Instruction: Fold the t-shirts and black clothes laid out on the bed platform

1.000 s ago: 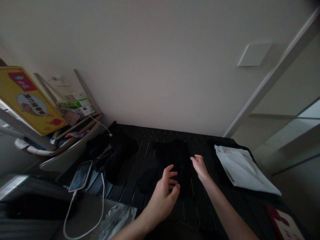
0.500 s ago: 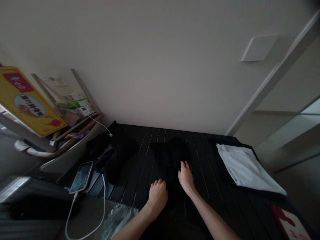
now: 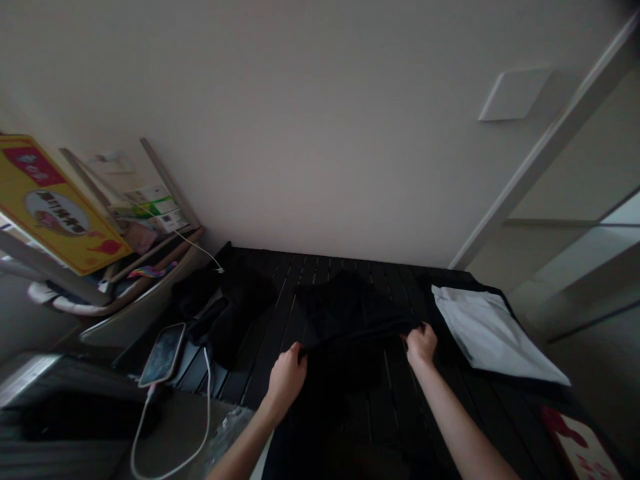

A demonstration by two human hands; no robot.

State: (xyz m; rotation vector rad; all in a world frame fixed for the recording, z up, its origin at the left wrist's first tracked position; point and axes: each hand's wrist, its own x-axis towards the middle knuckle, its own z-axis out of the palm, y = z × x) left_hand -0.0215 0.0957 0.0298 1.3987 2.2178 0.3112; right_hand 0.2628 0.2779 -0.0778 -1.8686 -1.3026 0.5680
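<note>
A black garment (image 3: 350, 313) lies on the dark slatted table (image 3: 320, 267) in front of me. My left hand (image 3: 286, 373) is closed on the garment's left edge. My right hand (image 3: 421, 343) is closed on its right edge. The cloth is pulled taut in a line between the two hands, with the rest hanging toward me in shadow.
A folded white garment (image 3: 487, 333) lies on the table at right. Another dark cloth pile (image 3: 225, 310) sits at left, beside a phone (image 3: 161, 353) with a white cable (image 3: 200, 427). A yellow box (image 3: 55, 207) and cluttered shelf stand far left. A wall runs behind the table.
Both hands were close together on the middle of the black garment; they have moved apart, gripped its edges and stretched it out between them.
</note>
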